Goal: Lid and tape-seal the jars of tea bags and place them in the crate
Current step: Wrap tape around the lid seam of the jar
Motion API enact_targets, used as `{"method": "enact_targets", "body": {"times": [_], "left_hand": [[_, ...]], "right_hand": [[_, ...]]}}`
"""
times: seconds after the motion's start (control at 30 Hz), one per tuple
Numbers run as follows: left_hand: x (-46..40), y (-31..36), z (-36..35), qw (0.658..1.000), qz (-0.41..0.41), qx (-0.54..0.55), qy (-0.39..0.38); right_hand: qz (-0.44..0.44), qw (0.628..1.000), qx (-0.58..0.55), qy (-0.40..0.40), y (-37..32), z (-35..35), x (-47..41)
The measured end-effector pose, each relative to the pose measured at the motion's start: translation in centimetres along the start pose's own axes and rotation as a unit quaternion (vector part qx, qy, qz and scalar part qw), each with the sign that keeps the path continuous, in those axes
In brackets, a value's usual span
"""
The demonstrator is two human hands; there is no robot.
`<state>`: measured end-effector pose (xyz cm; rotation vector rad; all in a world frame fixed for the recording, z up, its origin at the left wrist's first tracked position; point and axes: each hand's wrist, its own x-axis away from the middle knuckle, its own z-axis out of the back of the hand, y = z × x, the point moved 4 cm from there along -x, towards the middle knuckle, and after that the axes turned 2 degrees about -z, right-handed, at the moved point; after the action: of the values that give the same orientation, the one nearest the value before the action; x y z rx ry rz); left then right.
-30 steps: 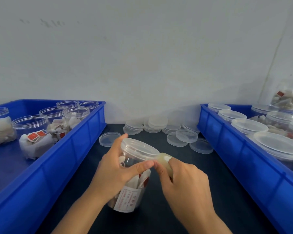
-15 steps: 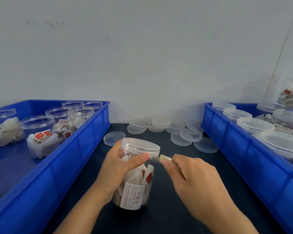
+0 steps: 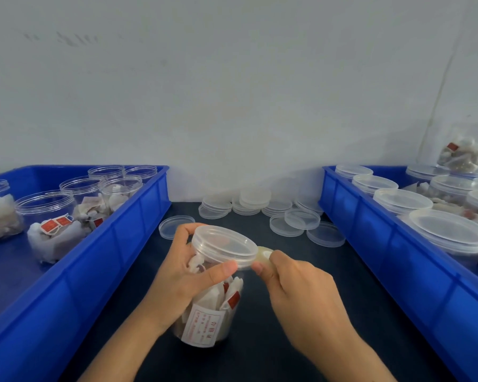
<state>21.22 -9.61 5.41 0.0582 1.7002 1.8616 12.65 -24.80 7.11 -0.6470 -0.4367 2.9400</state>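
Note:
A clear plastic jar of tea bags (image 3: 210, 312) with a white label stands tilted on the dark table, a clear lid (image 3: 222, 246) on top. My left hand (image 3: 182, 274) grips the jar just under the lid, thumb pressed on the lid's rim. My right hand (image 3: 295, 285) holds a small roll of clear tape (image 3: 264, 255) against the rim on the jar's right side. The blue crate (image 3: 392, 244) at the right holds several lidded jars.
A blue crate (image 3: 108, 244) at the left holds several open jars of tea bags. Loose clear lids (image 3: 287, 219) lie scattered and stacked at the back of the table by the white wall. One lid (image 3: 174, 226) lies just behind my left hand.
The jar has tipped its top toward the right and sits nearer the tape roll. My right hand has moved in against the lid's rim.

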Motion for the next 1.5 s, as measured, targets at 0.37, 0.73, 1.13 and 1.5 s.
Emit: {"method": "enact_targets", "body": {"times": [0.37, 0.73, 1.13, 1.5], "left_hand": [[0.5, 0.9, -0.9, 0.967, -0.006, -0.212, 0.142], [0.4, 0.9, -0.9, 0.975, -0.029, -0.161, 0.151], [1.0, 2.0, -1.0, 0.944, -0.076, -0.288, 0.138], [1.3, 4.6, -2.2, 0.893, -0.155, -0.364, 0.217]], "right_hand": [[-0.033, 0.999, 0.017, -0.014, -0.8, -0.2, 0.5], [-0.028, 0.999, -0.010, -0.020, -0.8, -0.4, 0.5], [-0.056, 0.983, -0.145, -0.093, 0.6, -1.4, 0.3], [-0.149, 0.967, -0.205, 0.022, 0.9, -0.3, 0.2]]}}
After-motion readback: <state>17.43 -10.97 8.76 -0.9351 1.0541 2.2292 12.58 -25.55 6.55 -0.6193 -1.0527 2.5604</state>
